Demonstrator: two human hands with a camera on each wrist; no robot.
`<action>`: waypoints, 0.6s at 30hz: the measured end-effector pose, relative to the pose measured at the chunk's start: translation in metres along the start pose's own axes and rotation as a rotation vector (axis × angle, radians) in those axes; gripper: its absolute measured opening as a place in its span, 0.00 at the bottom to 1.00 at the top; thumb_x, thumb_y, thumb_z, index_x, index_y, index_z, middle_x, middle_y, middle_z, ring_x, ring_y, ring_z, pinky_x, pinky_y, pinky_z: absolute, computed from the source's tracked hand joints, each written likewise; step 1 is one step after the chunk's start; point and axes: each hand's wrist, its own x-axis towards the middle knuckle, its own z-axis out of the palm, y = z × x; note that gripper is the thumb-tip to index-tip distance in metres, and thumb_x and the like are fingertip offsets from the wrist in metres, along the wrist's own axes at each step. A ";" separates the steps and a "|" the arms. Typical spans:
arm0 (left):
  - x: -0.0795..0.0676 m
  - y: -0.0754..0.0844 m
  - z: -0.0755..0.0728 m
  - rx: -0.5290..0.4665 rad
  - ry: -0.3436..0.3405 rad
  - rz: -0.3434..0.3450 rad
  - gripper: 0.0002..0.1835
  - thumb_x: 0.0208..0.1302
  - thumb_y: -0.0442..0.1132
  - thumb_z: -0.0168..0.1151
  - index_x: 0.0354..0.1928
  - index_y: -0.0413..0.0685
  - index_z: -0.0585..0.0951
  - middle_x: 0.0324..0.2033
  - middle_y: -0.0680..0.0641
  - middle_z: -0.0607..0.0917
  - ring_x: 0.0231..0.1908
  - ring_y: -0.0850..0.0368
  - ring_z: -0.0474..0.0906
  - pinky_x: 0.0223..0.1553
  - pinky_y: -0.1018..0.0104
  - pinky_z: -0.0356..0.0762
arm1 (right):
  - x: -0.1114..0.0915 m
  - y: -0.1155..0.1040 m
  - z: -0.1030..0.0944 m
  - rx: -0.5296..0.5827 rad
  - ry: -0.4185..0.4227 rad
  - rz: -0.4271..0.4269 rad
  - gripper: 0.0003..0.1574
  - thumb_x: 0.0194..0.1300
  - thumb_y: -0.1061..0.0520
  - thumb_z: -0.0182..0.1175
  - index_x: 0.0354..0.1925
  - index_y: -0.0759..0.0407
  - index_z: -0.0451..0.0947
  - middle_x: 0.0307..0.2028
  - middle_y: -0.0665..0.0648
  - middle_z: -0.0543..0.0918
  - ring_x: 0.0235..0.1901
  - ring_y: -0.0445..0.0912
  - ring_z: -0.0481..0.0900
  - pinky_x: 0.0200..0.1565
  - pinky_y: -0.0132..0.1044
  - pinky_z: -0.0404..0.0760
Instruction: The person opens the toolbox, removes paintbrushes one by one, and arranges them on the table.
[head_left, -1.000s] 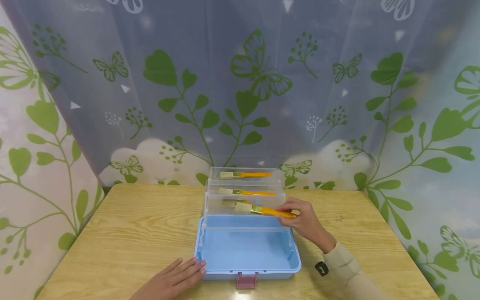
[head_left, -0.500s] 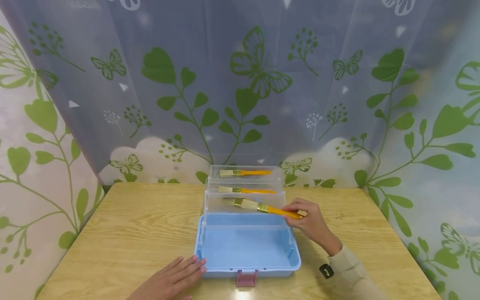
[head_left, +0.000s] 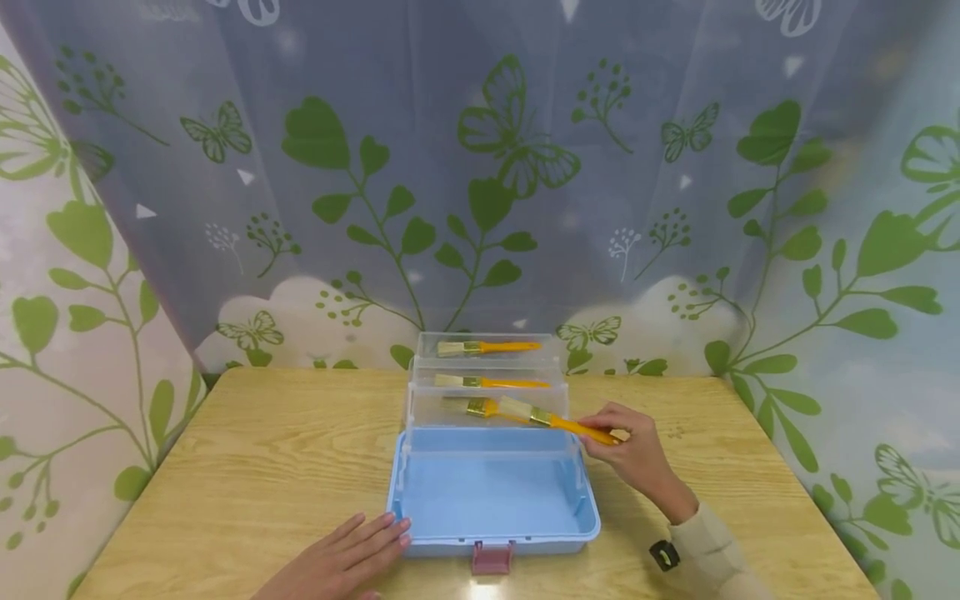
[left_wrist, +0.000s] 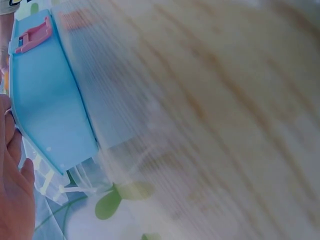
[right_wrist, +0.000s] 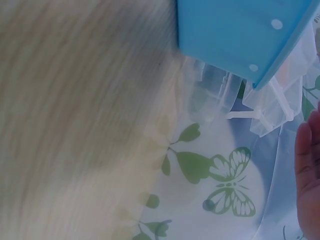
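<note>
In the head view, a light blue box [head_left: 491, 540] stands with its clear tiered trays [head_left: 557, 372] fanned out behind it. My right hand [head_left: 633, 450] pinches a paintbrush [head_left: 573, 426] near the end of its orange handle, bristles pointing left above the lowest tray. Partly covered by it, another paintbrush [head_left: 477, 407] lies in that tray. The middle tray holds one paintbrush [head_left: 516, 384], and the top tray holds another brush [head_left: 510, 347]. With fingers straight, my left hand [head_left: 348, 557] touches the box's front left corner; the left wrist view shows the same hand [left_wrist: 15, 185] against the box wall.
A pink latch [head_left: 492, 558] hangs at the box's front. The wooden table [head_left: 285, 450] extends to both sides. Behind it hangs a curtain [head_left: 360, 183] printed with leaves and butterflies. A dark band [head_left: 663, 554] is near the right sleeve.
My right hand has moved right and slightly toward me with the paintbrush, which shows more of the brush lying beneath it in the lowest tray. The left hand stays in place.
</note>
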 end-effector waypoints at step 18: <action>0.000 0.001 0.003 0.048 -0.001 0.001 0.36 0.79 0.59 0.45 0.79 0.47 0.59 0.79 0.50 0.58 0.81 0.59 0.40 0.79 0.67 0.31 | -0.019 0.001 -0.008 -0.079 0.092 0.029 0.15 0.48 0.80 0.71 0.35 0.71 0.87 0.27 0.60 0.84 0.25 0.47 0.76 0.27 0.24 0.76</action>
